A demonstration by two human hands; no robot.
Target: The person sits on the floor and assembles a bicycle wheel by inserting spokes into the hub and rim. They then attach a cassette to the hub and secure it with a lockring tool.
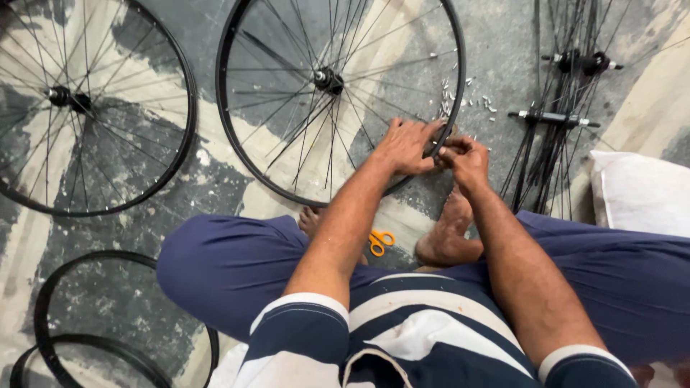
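A black spoked bicycle wheel [287, 100] lies flat on the floor in front of me, its hub [328, 79] near the middle. My left hand [404, 146] grips the wheel's rim at its near right side. My right hand [466, 159] is pinched shut right beside it, fingertips at the rim; what it pinches is too small to make out. Small silver spoke nipples [453, 97] lie scattered on the floor just beyond both hands. I sit cross-legged in blue trousers, bare feet under my forearms.
A second spoked wheel [79, 108] lies at the far left. Bare black rims [108, 323] lie at the lower left. A bundle of loose spokes with hubs [560, 108] lies at the upper right. Orange-handled scissors [379, 241] rest between my legs. A white cushion [640, 190] sits at right.
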